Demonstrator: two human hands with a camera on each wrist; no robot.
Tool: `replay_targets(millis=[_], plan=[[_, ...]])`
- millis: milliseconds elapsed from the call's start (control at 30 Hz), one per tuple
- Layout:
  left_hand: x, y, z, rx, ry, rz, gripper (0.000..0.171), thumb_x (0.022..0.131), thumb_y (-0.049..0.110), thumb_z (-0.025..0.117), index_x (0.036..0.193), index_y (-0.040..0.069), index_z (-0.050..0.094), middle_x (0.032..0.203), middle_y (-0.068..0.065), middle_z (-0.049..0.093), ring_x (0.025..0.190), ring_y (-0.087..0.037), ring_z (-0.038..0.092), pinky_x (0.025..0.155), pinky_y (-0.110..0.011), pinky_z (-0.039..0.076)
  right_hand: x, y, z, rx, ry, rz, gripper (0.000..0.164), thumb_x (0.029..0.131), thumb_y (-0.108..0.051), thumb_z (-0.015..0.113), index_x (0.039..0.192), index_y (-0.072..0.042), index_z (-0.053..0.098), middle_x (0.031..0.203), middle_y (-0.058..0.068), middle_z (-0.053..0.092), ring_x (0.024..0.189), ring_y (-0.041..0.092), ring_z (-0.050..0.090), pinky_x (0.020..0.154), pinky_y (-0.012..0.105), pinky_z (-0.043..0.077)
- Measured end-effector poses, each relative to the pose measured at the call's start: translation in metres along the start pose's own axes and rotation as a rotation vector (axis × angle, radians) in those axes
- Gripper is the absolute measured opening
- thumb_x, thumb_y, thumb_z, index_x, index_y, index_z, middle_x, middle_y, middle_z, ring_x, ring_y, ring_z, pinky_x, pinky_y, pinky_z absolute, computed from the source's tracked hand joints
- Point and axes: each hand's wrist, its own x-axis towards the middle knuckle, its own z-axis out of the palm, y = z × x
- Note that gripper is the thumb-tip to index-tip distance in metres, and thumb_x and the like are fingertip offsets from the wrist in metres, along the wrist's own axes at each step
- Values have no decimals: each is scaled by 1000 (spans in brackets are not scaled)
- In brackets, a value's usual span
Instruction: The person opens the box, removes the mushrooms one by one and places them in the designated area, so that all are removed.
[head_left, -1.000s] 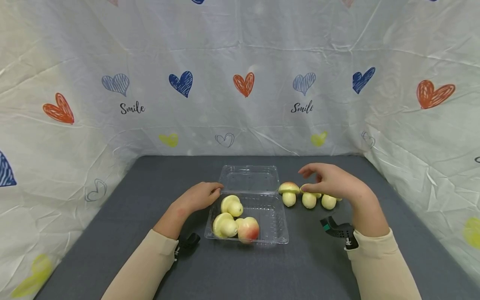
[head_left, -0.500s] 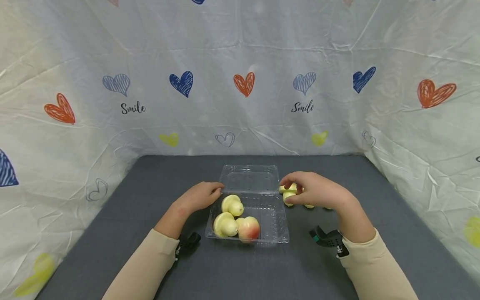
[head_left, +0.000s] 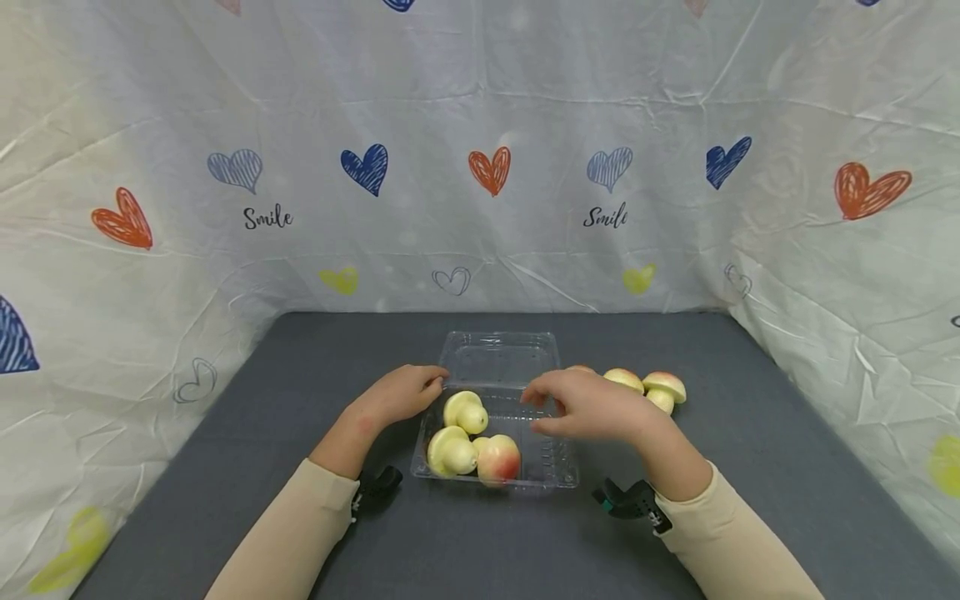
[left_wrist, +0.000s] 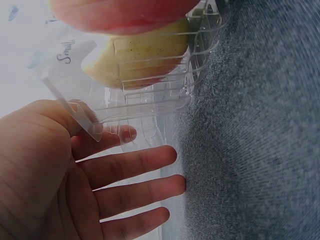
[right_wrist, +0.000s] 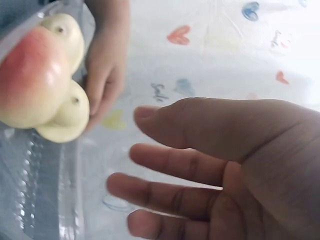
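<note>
A clear plastic clamshell box point(head_left: 555, 481) lies with its lid folded back. In its left half sit three toy mushrooms, with pale stems and yellow to red caps: one at the back point(head_left: 465, 412), one at front left point(head_left: 450, 451), one with its red cap facing front point(head_left: 498, 459). My left hand point(head_left: 397, 393) rests at the box's left edge; the left wrist view shows its fingers straight beside the plastic wall point(left_wrist: 145, 107). Above the box's right part hovers my right hand point(head_left: 588, 406), thumb and fingers point(right_wrist: 165, 162) apart, holding nothing.
Right of the box, several toy mushrooms stand in a row on the dark tabletop point(head_left: 480, 542): the rightmost point(head_left: 664, 390), its neighbour point(head_left: 624, 380), and one mostly hidden by my right hand point(head_left: 581, 368). A white sheet with hearts point(head_left: 480, 225) hangs behind.
My right hand has moved left and toward me, from over the row of mushrooms to over the box's right part. The left hand has stayed put.
</note>
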Motion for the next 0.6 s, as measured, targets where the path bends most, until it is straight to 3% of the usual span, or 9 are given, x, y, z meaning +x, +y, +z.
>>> replay_targets(millis=[233, 433, 600], plan=[[0, 0, 0, 24, 3, 2, 41, 111, 24, 45, 146, 7, 59, 141, -12, 62, 94, -16, 61, 78, -42, 44, 10, -11, 17, -43, 20, -71, 29, 99, -23, 70, 126, -12, 70, 112, 1, 68, 70, 6, 53, 66, 27, 51], [0, 0, 0, 21, 0, 1, 41, 111, 24, 45, 146, 7, 58, 140, -12, 62, 89, -17, 62, 78, -42, 45, 18, -19, 30, -103, 12, -133, 27, 101, -27, 69, 125, -14, 72, 106, -2, 67, 66, 5, 51, 63, 26, 48], [0, 0, 0, 29, 9, 7, 41, 111, 24, 45, 145, 7, 59, 139, -12, 63, 101, -19, 64, 79, -41, 47, 21, -23, 38, -151, 25, -152, 25, 101, -28, 69, 123, -17, 72, 101, -5, 65, 74, 10, 58, 67, 27, 50]])
